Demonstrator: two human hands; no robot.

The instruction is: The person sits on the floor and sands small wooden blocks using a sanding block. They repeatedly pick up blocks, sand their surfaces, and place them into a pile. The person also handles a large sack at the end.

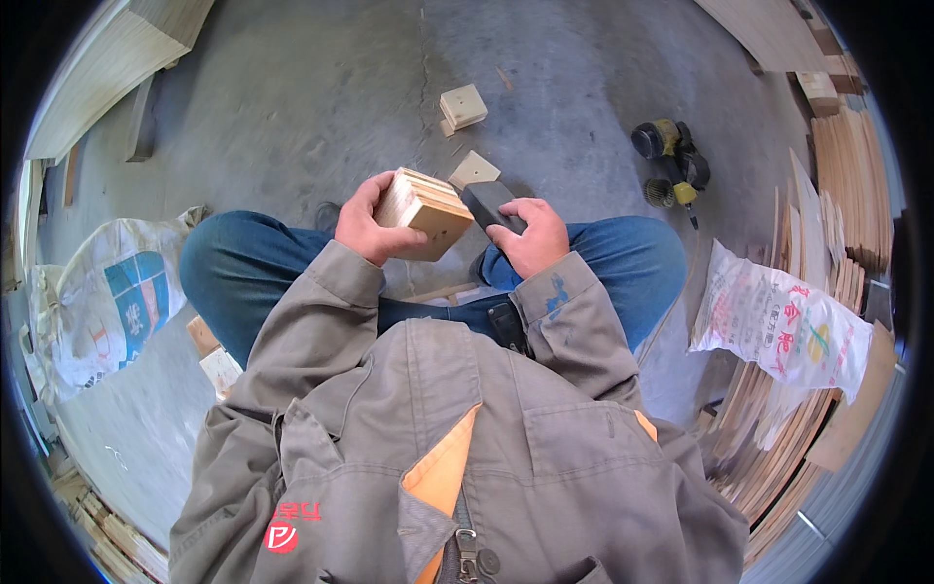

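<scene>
My left hand (365, 226) grips a square wooden block (428, 214) made of light plywood layers, held above my knees. My right hand (530, 237) holds a dark grey sanding block (488, 204), its end pressed against the right edge of the wooden block. Both hands sit just above my blue-jeaned legs, and I wear a grey-green work jacket. Two more pale wooden blocks lie on the concrete floor ahead: a flat one (474, 168) just past my hands and a thicker one (462, 106) further off.
A yellow and black power tool (671, 161) lies on the floor to the right. A printed plastic sack (778, 326) covers stacked wood strips (856, 185) at right. Another sack (107, 302) sits at left, with small wood pieces (214, 355) beside my left leg.
</scene>
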